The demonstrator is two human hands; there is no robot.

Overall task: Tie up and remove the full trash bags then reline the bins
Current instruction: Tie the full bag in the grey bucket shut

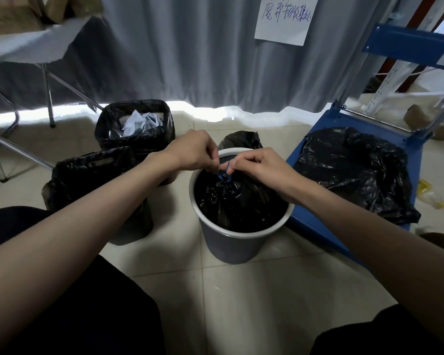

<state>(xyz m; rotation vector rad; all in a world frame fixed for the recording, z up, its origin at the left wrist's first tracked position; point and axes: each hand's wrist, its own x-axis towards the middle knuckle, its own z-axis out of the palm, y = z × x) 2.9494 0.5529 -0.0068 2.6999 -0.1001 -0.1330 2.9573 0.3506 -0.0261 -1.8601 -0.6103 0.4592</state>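
Trash bag (pixel 239 201) pinched by both hands

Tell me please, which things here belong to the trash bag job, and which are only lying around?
Job:
- left hand and right hand, pinching the blue drawstring
- gathered black bag inside the round grey bin
- two other lined bins
- filled bag on the blue cart

Lying about:
- handwritten paper sign
- yellow scraps
- folding table
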